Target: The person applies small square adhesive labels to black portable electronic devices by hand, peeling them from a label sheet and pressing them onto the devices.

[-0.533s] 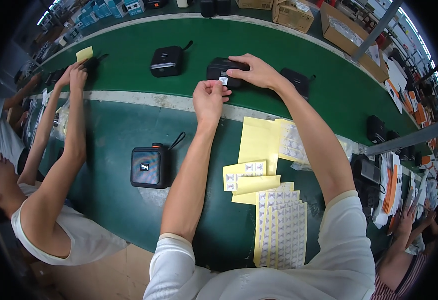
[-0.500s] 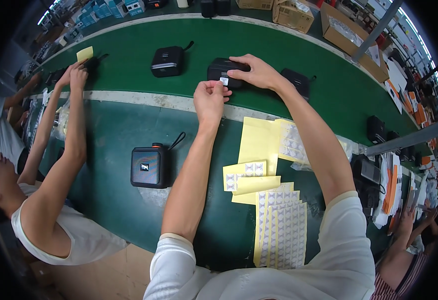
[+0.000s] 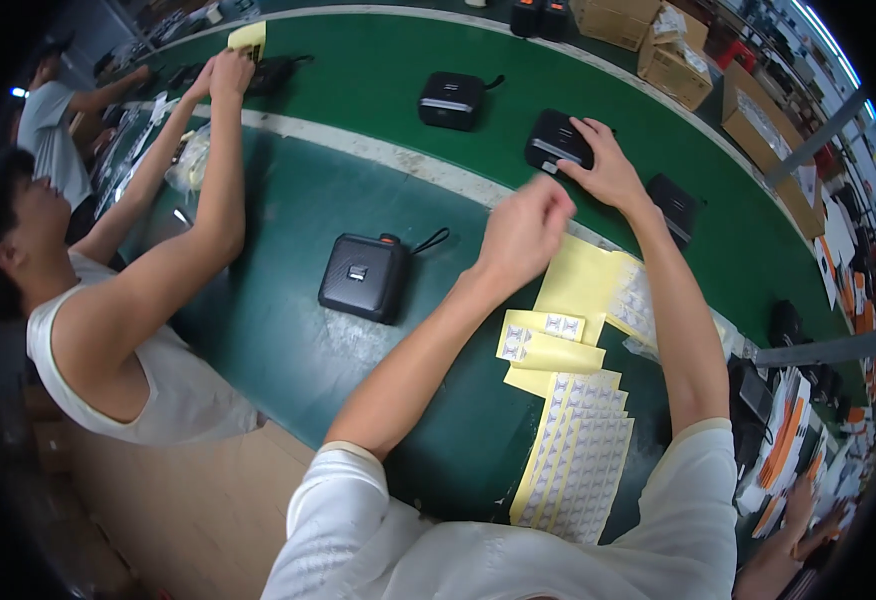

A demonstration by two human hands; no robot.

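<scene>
1. Fingers first: my right hand (image 3: pixel 608 165) lies spread over a small black box-shaped device (image 3: pixel 556 140) on the green belt (image 3: pixel 378 60), fingertips draped on its far edge, palm steadying rather than clamping it.
2. My left hand (image 3: pixel 523 228) floats just short of that device, fingers curled narrow with the tips pinched together. I cannot tell whether a label sits between them; it is too blurred.
3. Below the left fingers, on the darker green bench (image 3: pixel 278 330), lie yellow backing sheets (image 3: pixel 583 285) and a white label sheet (image 3: pixel 583 465), many small squares on it unpeeled.
4. To the left of my left fingers rests another black device with a strap (image 3: pixel 366 277), apart from both hands.
5. Beyond the right fingertips a third black device (image 3: pixel 450 100) sits on the belt, and a fourth (image 3: pixel 674 205) lies just right of my wrist.
6. Progress, as I judge it: one unit is in hand, several units wait, and plenty of labels are left.
7. A co-worker's hands (image 3: pixel 220 75) reach up the belt at far left, holding a yellow sheet (image 3: pixel 249 38).
</scene>
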